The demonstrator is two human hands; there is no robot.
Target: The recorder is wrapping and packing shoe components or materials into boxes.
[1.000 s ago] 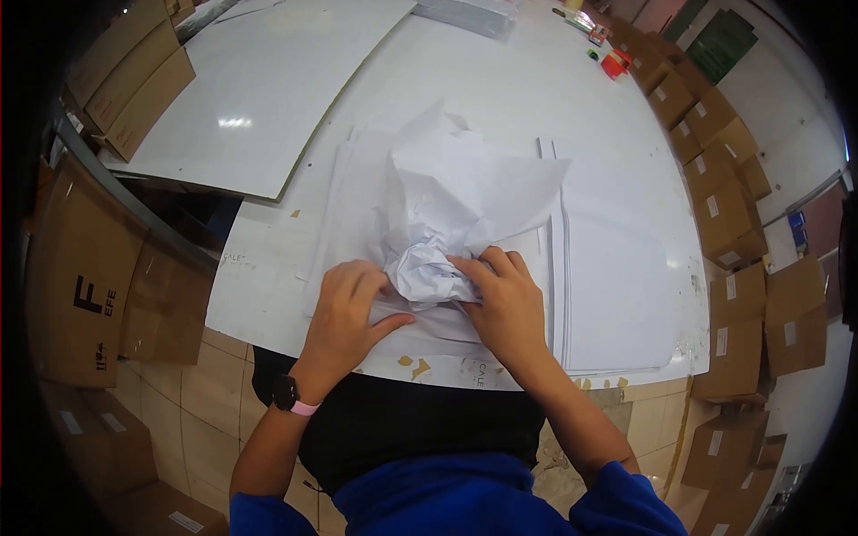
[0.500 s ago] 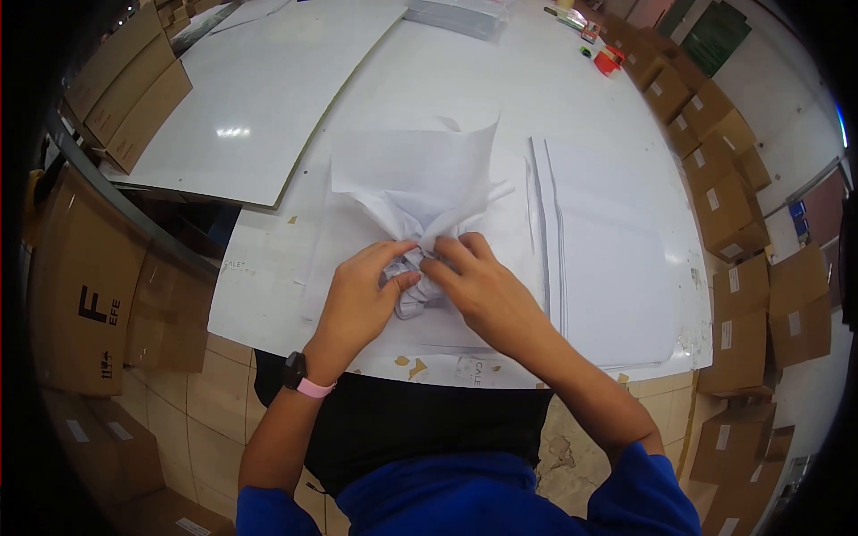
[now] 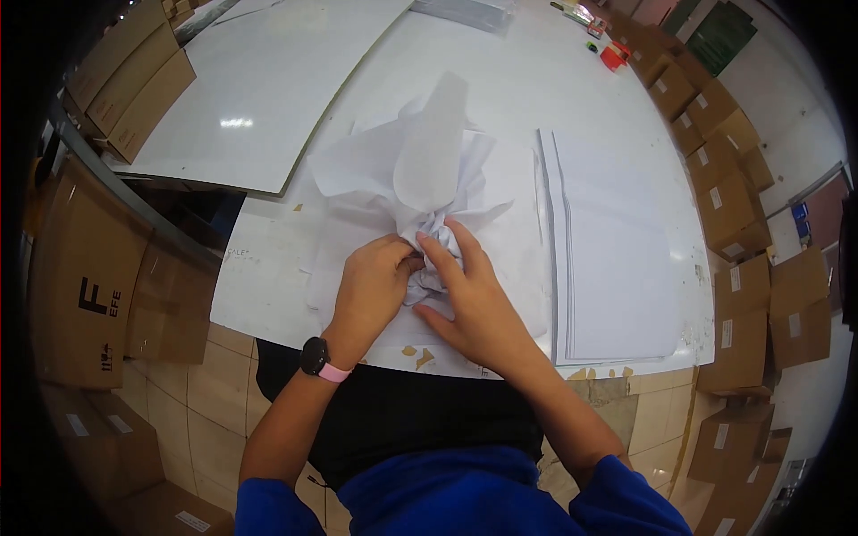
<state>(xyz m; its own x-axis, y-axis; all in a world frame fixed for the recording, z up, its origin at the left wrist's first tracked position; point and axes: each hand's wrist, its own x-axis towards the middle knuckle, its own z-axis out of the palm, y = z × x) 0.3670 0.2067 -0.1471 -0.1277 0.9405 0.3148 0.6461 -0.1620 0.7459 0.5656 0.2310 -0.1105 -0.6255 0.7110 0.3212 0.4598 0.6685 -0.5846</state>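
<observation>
both hands squeeze a crumpled bunch of white paper [image 3: 427, 192] on the white table [image 3: 536, 98] - the left hand [image 3: 374, 288] grips the scrunched bottom part, and the right hand [image 3: 469, 299] is pressed on it from the other side, fingers bent around it. the loose top sticks up. a stack of flat white sheets [image 3: 617, 259] lies just beside it - brown boxes [image 3: 733, 205] stand along the right.

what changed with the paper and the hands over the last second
Both hands drew together: the left hand and right hand now pinch the crumpled paper at its gathered base, and its loose upper part stands taller, fanned toward the far side. The stack of flat sheets and the white table stayed put.
</observation>
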